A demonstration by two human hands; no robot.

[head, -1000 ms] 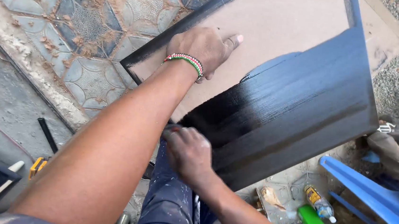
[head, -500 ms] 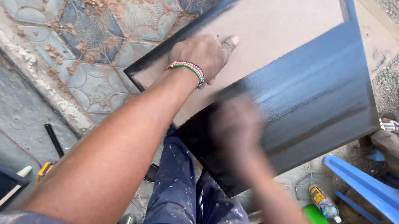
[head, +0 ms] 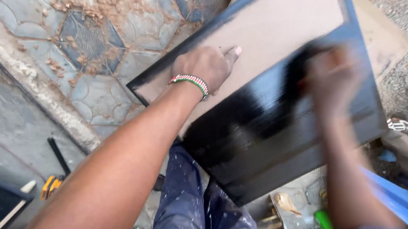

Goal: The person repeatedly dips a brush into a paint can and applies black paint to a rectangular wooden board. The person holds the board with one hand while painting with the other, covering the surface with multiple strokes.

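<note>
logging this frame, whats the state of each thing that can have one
board: tilted on the lap, part glossy black, part bare brown
left hand: flat on the bare part, holds nothing
right hand: blurred over the black part, grip cannot be told
wristband: on the left wrist
trousers: paint-specked
floor tiles: strewn with wood shavings

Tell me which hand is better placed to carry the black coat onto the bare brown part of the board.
Probably the right hand: it is over the glossy black painted area of the flat wooden board, beside the bare part. The left hand lies flat on the unpainted surface, bracing it.
</note>
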